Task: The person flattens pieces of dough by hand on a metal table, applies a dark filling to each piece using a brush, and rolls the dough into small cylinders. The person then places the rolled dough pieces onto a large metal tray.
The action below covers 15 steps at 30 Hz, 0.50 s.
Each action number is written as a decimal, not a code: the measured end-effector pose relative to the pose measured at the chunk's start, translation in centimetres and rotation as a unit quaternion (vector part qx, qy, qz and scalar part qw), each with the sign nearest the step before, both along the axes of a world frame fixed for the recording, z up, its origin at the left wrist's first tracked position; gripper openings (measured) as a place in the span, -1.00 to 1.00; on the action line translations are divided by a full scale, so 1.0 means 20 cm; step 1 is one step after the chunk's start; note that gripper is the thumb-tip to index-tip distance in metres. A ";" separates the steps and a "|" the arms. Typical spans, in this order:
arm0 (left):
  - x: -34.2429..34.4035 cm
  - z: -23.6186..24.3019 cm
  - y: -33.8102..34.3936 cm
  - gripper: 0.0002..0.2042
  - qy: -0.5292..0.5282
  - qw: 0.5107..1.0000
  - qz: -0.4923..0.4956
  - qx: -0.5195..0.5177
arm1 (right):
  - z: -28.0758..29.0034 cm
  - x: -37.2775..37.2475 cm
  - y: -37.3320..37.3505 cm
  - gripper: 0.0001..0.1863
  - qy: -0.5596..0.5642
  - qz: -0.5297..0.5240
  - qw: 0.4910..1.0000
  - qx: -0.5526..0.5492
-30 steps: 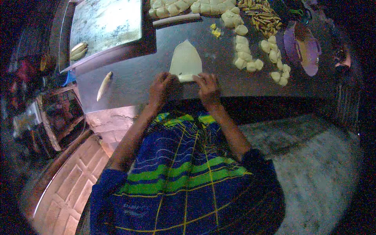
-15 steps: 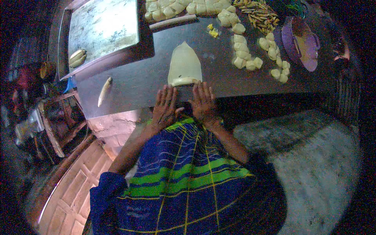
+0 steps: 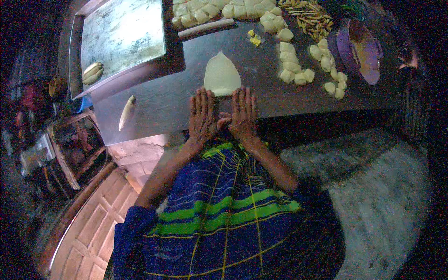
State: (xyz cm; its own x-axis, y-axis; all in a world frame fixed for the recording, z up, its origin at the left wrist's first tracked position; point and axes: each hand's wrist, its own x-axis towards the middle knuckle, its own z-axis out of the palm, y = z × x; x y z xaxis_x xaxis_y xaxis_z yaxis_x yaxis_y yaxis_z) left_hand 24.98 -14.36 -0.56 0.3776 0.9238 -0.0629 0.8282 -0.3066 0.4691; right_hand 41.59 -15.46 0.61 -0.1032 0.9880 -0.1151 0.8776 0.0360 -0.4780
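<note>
A flat, pointed sheet of pale dough (image 3: 222, 74) lies on the dark table in front of me, its narrow tip facing away. At its near left corner rest the fingertips of my left hand (image 3: 202, 116), palm down with the fingers stretched out. My right hand (image 3: 242, 115) lies the same way at the near right corner. My thumbs come together between the hands. The near edge of the dough looks slightly thicker, partly hidden by my fingers. Left of the hands lies a slim rolled piece of dough (image 3: 127, 113).
A metal tray (image 3: 123, 39) at the far left carries rolled dough (image 3: 93, 73). Beside it lies a grey stick (image 3: 206, 29). Dough balls (image 3: 289, 58) stand at the back and right, near a yellow lump (image 3: 255, 38), thin brownish pieces (image 3: 308, 19) and a purple container (image 3: 359, 53).
Both hands have moved forward, away from me, onto the near corners of the dough. The rolled near edge that showed before is now partly covered, and the sheet looks a little shorter.
</note>
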 end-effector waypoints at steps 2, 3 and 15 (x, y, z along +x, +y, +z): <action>-0.01 -0.07 -0.06 -0.02 0.000 0.998 -0.013 0.068 | -0.16 0.01 -0.06 -0.04 -0.046 0.022 0.982 0.183; -0.02 -0.08 -0.08 -0.03 0.018 0.991 -0.031 0.127 | -0.13 0.00 -0.06 -0.02 -0.030 0.028 0.993 0.109; 0.02 -0.11 0.12 -0.03 0.040 0.992 -0.017 0.116 | -0.19 0.04 0.16 -0.04 -0.116 0.077 0.982 0.125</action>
State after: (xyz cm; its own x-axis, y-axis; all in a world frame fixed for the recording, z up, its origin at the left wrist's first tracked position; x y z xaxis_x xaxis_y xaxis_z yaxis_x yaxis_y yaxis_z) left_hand 25.39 -11.94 -2.78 0.4119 0.9033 0.1197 0.8468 -0.4280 0.3158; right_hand 42.45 -12.33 -3.28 -0.2534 0.9631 0.0910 0.9370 0.2677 -0.2245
